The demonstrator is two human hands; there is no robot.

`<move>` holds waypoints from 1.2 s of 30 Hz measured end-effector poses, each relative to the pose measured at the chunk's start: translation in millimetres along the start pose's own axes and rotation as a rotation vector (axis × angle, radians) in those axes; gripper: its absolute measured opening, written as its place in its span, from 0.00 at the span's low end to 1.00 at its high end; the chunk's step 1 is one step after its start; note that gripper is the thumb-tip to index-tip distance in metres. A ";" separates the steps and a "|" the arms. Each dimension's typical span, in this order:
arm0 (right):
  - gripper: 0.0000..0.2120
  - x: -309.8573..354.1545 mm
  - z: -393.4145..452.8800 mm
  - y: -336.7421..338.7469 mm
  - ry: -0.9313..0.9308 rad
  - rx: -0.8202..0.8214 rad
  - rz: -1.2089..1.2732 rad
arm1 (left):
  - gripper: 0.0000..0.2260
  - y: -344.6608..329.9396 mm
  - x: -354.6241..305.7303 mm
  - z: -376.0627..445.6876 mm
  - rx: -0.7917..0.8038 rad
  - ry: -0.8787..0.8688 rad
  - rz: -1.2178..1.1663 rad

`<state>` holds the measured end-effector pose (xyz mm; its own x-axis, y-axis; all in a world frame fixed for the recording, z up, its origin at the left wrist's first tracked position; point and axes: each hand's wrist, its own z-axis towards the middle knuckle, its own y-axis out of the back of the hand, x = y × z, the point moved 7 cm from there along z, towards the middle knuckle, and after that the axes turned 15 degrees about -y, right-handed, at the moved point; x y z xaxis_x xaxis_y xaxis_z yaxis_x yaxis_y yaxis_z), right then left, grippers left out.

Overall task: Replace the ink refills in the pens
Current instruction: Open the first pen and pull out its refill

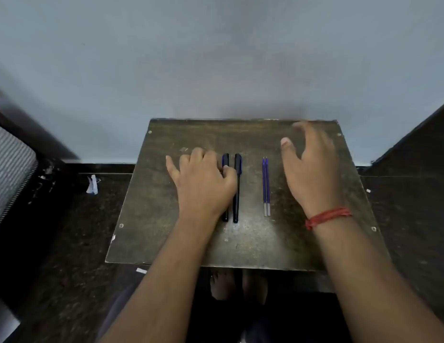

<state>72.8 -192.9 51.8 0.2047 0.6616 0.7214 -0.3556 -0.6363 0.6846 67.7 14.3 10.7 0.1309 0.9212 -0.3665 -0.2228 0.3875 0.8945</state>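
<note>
Left hand (203,179) lies palm-down over the left pen (225,161), thumb curled against its barrel, fingers bent over the far side; it seems to be taking hold, though whether the pen is lifted cannot be told. Right hand (312,169) hovers spread wide at about 2 o'clock on the tabletop (166,231), holding nothing; a red thread band (327,217) circles its wrist.

Near edge of tabletop bare, scuffed wood.

Mid-tabletop: two dark pens side by side, caps pointing to 12 o'clock. The right pen (237,189) lies just beside the left one and untouched.

At 3 o'clock from the pens, apart from them: two blue refills (266,184), touching each other, metal tips toward 6 o'clock.

Handling, as judged:
- pens light, stiff, smooth plastic; likely to roll; grip mid-barrel, other hand on the tip end to unscrew.
- refills very thin, light, slightly bendy; pinch at mid-length, keep off the tips.

Far: plain grey wall (216,58).
</note>
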 end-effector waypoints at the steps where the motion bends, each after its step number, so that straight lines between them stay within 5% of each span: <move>1: 0.15 -4.2 -0.3 -1.6 -0.004 0.007 -0.002 | 0.07 -4.0 2.1 -0.1 0.033 -0.001 -0.004; 11: 0.14 -16.8 -1.3 -8.1 -0.017 0.082 -0.008 | 0.13 -13.8 5.3 -6.5 0.131 -0.031 0.128; 16: 0.12 -19.7 1.5 -7.4 -0.030 0.077 0.039 | 0.09 5.5 6.4 -2.8 -0.073 -0.006 0.037; 23: 0.07 -31.8 7.4 -16.9 -0.286 0.223 0.560 | 0.04 11.1 -42.8 0.0 -0.252 -0.175 -0.434; 28: 0.09 -32.0 1.5 -28.9 -0.387 0.414 0.836 | 0.04 -9.3 -67.2 -8.7 -0.143 -0.311 -0.467; 36: 0.06 -35.7 -2.8 -32.5 -0.547 0.433 1.017 | 0.06 -14.9 -70.1 -7.2 -0.062 -0.350 -0.447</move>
<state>74.5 -194.8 3.5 0.4035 -0.3984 0.8237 -0.2661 -0.9124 -0.3110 54.8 -55.8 21.2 0.5353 0.6050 -0.5894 -0.1277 0.7478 0.6515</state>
